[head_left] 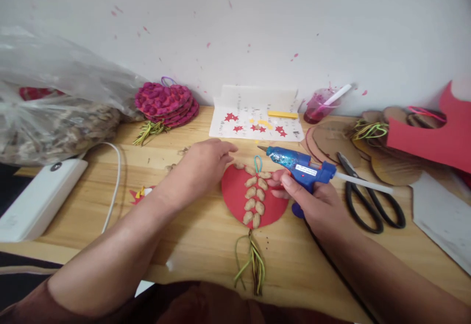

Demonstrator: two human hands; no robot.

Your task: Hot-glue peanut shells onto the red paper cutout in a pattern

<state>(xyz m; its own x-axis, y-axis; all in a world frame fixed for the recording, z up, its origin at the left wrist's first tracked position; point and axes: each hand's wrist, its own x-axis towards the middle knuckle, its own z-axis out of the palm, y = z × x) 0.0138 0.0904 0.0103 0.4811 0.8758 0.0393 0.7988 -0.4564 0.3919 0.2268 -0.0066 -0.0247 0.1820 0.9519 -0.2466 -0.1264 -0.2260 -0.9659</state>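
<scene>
A blue hot glue gun (294,160) is in my right hand (326,204), its nozzle pointing left and a white glue stick poking out behind. Right-hand fingertips reach over the right side of a red paper disc (233,194). Two slanted columns of peanuts (250,193) run down the disc's middle, with more along its top edge. My left hand (206,167) hovers by the disc's upper left edge, fingers slightly bent and apart; its thumb is hidden. A blue loop (258,163) tops the disc, and a green and brown tassel (255,265) hangs below.
A plastic bag of peanuts (55,128) and a white power bank (44,199) stand left. Behind are pink peanut-covered discs (164,101), paper with red stars (253,123) and a paint cup (318,108). Scissors (368,201) and cardboard shapes (338,140) lie right.
</scene>
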